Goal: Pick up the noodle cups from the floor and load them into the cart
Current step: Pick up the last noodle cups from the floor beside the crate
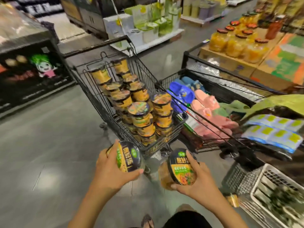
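My left hand [109,170] grips a noodle cup [129,156] with a dark lid, tilted on its side. My right hand [197,180] holds a second noodle cup [179,168], orange-walled, its lid facing me. Both cups hover just in front of the near end of a black wire cart [115,116]. The cart's basket holds several stacked noodle cups [141,112] in rows, filling most of it.
A second cart [213,83] to the right holds blue and pink slippers [194,96] and tissue packs [276,132]. White and black baskets [263,186] stand at lower right. A black display box [29,68] is at left, jars on pallets [238,41] at upper right. Grey floor [49,145] lies to the left.
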The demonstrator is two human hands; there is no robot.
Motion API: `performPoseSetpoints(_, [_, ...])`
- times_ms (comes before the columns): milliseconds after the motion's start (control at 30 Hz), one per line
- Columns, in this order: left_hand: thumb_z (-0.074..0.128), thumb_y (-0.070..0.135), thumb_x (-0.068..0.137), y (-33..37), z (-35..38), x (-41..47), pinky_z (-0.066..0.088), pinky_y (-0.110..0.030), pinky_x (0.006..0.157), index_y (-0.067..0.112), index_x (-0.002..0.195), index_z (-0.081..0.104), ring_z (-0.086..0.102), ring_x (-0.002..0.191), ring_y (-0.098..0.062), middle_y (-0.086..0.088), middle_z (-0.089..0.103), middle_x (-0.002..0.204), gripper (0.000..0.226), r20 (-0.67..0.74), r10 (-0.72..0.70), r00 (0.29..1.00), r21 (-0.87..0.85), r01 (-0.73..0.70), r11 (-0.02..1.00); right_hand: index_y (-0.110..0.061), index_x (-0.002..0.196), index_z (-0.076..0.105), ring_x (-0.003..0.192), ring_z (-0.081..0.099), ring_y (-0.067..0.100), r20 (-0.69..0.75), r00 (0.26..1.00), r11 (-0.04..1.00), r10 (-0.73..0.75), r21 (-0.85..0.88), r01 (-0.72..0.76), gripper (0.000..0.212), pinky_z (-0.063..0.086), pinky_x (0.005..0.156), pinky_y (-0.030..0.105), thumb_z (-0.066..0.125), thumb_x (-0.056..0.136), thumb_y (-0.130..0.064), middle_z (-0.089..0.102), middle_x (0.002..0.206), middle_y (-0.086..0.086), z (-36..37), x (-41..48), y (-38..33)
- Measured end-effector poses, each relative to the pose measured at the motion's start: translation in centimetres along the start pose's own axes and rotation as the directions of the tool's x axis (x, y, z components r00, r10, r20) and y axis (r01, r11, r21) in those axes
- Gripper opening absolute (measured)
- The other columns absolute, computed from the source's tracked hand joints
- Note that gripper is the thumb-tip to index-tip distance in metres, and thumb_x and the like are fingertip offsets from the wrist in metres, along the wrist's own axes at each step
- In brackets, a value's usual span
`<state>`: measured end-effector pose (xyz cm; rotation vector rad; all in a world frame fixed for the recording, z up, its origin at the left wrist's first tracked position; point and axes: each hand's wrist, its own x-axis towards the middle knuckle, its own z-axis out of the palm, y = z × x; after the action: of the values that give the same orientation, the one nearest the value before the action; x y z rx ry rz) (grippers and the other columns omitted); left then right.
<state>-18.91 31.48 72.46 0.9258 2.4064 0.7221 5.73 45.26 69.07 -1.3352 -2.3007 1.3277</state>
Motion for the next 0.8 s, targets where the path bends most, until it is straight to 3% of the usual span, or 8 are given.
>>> performPoseSetpoints(133, [0.068, 0.082, 0.030, 0.3, -2.3, 4.8, 0.031, -0.033, 0.108, 0.034, 0.154, 0.014, 0.035, 0.132, -0.022, -0.006, 0.033, 0.138, 0.143, -0.049, -0.055, 0.997, -0.115, 0.049, 0.992, -0.063, 0.131, 0.020, 0.106, 0.044, -0.013, -0.052, 0.997, 0.994, -0.063, 0.087, 0.067, 0.121, 0.039, 0.084, 0.005, 0.072, 0.024, -0.086, 0.040, 0.114, -0.017, -1.7, 5.3, -3.2])
performPoseSetpoints(200, [0.066, 0.081, 0.031, 0.9, -3.0, 7.5, 0.032, -0.030, 0.104, 0.033, 0.154, 0.014, 0.037, 0.128, -0.020, -0.004, 0.036, 0.133, 0.142, -0.084, -0.069, 0.994, -0.146, 0.057, 0.988, -0.057, 0.132, 0.027, 0.108, 0.043, -0.018, -0.060, 0.992, 0.986, -0.115, 0.112, 0.121, 0.120, 0.036, 0.085, 0.001, 0.077, 0.025, -0.077, 0.045, 0.118, -0.010, -2.9, 8.7, -4.6])
performPoseSetpoints(333, [0.079, 0.074, 0.039, 2.5, -4.8, 13.1, 0.036, -0.032, 0.100, 0.035, 0.154, 0.013, 0.040, 0.121, -0.015, 0.004, 0.032, 0.127, 0.138, -0.138, -0.103, 0.985, -0.210, 0.073, 0.975, -0.038, 0.144, 0.036, 0.116, 0.049, -0.010, -0.009, 0.982, 0.975, -0.189, 0.117, 0.189, 0.123, 0.038, 0.089, 0.005, 0.081, 0.034, -0.069, 0.051, 0.130, -0.006, -5.6, 17.4, -7.5])
performPoseSetpoints(433, [0.078, 0.069, 0.047, 4.2, -5.9, 17.2, 0.039, -0.035, 0.101, 0.033, 0.155, 0.011, 0.041, 0.122, -0.018, 0.002, 0.032, 0.131, 0.132, -0.170, -0.127, 0.977, -0.225, 0.087, 0.971, -0.038, 0.145, 0.035, 0.114, 0.056, 0.002, 0.011, 0.973, 0.969, -0.229, 0.094, 0.227, 0.120, 0.045, 0.095, 0.018, 0.084, 0.039, -0.067, 0.056, 0.128, -0.006, -7.0, 24.8, -9.7])
performPoseSetpoints(533, [0.071, 0.076, 0.041, 6.0, -6.7, 21.7, 0.043, -0.040, 0.104, 0.035, 0.154, 0.010, 0.041, 0.124, -0.019, -0.001, 0.031, 0.137, 0.134, -0.176, -0.180, 0.968, -0.256, 0.132, 0.958, -0.031, 0.147, 0.035, 0.111, 0.060, 0.004, 0.069, 0.969, 0.971, -0.237, 0.059, 0.233, 0.126, 0.047, 0.095, 0.021, 0.084, 0.038, -0.072, 0.060, 0.125, -0.007, -8.0, 32.0, -12.1])
performPoseSetpoints(633, [0.068, 0.078, 0.039, 7.4, -7.5, 26.4, 0.041, -0.039, 0.106, 0.035, 0.154, 0.010, 0.041, 0.126, -0.021, -0.002, 0.031, 0.138, 0.136, -0.190, -0.237, 0.953, -0.255, 0.185, 0.949, -0.039, 0.148, 0.029, 0.111, 0.061, 0.013, 0.144, 0.956, 0.966, -0.254, -0.016, 0.259, 0.131, 0.050, 0.099, 0.037, 0.080, 0.034, -0.081, 0.057, 0.126, 0.001, -8.0, 39.1, -14.0])
performPoseSetpoints(800, [0.069, 0.082, 0.039, 7.8, -8.8, 34.5, 0.039, -0.038, 0.106, 0.035, 0.151, 0.020, 0.043, 0.126, -0.027, -0.006, 0.032, 0.138, 0.131, -0.213, -0.293, 0.932, -0.205, 0.251, 0.946, -0.036, 0.150, 0.026, 0.107, 0.062, 0.014, 0.232, 0.930, 0.934, -0.284, -0.151, 0.323, 0.138, 0.051, 0.097, 0.038, 0.073, 0.031, -0.088, 0.056, 0.123, 0.004, -7.0, 49.7, -17.8])
